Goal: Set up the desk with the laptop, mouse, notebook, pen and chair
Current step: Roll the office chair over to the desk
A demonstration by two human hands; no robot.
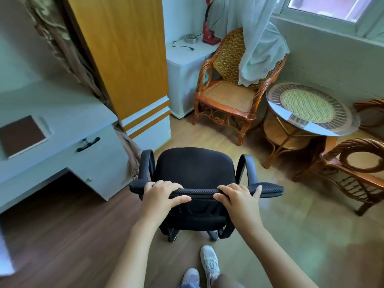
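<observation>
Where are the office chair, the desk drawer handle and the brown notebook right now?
office chair (195, 169): head view, on the black seat cushion.
drawer handle (88, 144): head view, middle of the dark bar on the desk front.
brown notebook (21, 135): head view, centre of its cover, on the desk top.

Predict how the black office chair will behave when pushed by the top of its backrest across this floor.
The black office chair probably rolls easily: casters show under it on smooth wooden floor. Pushed high, where the left hand and right hand grip, it may tip or swivel rather than travel straight.
</observation>
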